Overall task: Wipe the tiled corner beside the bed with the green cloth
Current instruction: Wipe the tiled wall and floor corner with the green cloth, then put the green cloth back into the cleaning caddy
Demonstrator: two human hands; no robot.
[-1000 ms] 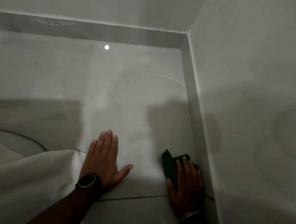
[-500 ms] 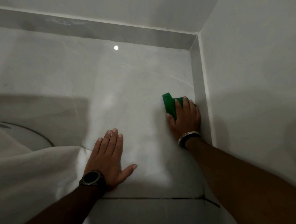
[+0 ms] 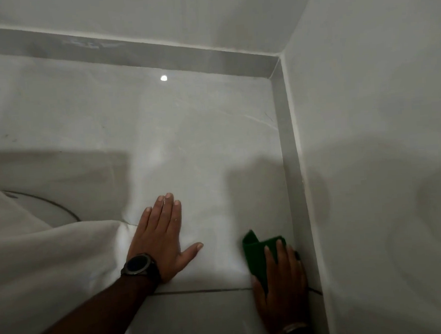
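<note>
A folded green cloth (image 3: 255, 255) lies flat on the glossy white floor tile (image 3: 200, 147), close to the grey skirting strip at the right wall. My right hand (image 3: 281, 284) presses down on top of the cloth, fingers spread over it, near the dark grout line. My left hand (image 3: 164, 237), with a black watch on the wrist, rests palm down and empty on the tile, fingers together and thumb out, beside the edge of the white bed sheet (image 3: 44, 265).
Grey skirting (image 3: 285, 142) runs along both walls and meets in the corner at the upper right. The right wall (image 3: 381, 157) stands close. A light spot (image 3: 164, 78) reflects on the tile. A thin dark cable (image 3: 48, 203) curves under the sheet.
My right hand has pulled the green cloth back toward me along the right skirting, from mid-tile down to the grout line. The left hand has stayed in place.
</note>
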